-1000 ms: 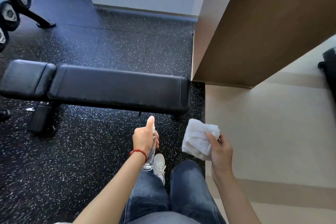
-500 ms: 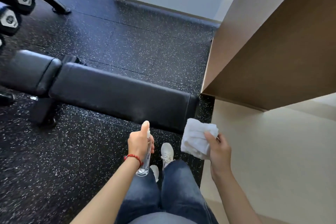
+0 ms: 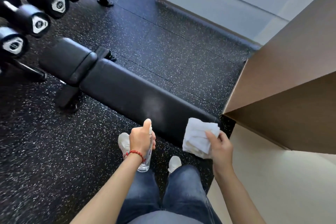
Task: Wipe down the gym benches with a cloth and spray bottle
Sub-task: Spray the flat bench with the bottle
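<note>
A black padded gym bench (image 3: pixel 127 92) runs diagonally across the speckled rubber floor, its near end just in front of me. My left hand (image 3: pixel 141 140) grips a clear spray bottle (image 3: pixel 145 163) upright, with the thumb on its top. A faint mist hangs over the bench pad ahead of the nozzle. My right hand (image 3: pixel 221 148) holds a folded white cloth (image 3: pixel 199 137) just above the bench's near end.
A rack of black dumbbells (image 3: pixel 38 22) stands at the far left. A brown wall corner (image 3: pixel 283 87) juts in on the right, close to the bench's end. Pale flooring (image 3: pixel 283 183) lies to my right. My feet in white shoes stand by the bench.
I have stepped closer to the bench and the view has swung left, bringing the dumbbell rack in. A spray mist now shows over the pad. Both hands keep their holds.
</note>
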Demonstrator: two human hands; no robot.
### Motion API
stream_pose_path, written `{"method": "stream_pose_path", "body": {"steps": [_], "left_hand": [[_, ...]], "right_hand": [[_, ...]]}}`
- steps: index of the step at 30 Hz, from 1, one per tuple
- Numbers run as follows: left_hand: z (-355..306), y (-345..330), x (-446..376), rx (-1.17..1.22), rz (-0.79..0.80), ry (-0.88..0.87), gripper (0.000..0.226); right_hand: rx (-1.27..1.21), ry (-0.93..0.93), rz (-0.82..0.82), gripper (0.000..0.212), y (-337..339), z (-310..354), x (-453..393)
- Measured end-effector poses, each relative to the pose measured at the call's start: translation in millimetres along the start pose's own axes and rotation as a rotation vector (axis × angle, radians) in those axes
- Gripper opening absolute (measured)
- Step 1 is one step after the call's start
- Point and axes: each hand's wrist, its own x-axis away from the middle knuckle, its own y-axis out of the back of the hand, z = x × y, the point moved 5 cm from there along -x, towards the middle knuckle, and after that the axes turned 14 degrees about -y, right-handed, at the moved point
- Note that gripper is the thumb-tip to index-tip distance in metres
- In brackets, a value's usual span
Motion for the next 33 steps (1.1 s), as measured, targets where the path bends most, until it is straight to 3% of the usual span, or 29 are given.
{"method": "stream_pose_path", "body": {"steps": [11,19,25,33], "left_hand": [[-31,130,-130,0.018,-0.061,0.017,0.057],[-54,221,-207,-0.054,-0.092,-0.023,0.065],[-63,271,-249,0.082,-0.222,0.014,0.055],[-75,322,-317,0.149,-0.348,0.044,0.062]], "right_hand": [[0.028,-0.013,-0.015,0.015,-182,10,5],[0.051,-0.013,0.056,0.012,-307,17,23],[0.127,-0.007,0.131,0.011,-387,33,23],[0.217,0.003,0.222,0.017,-486,53,4]]}}
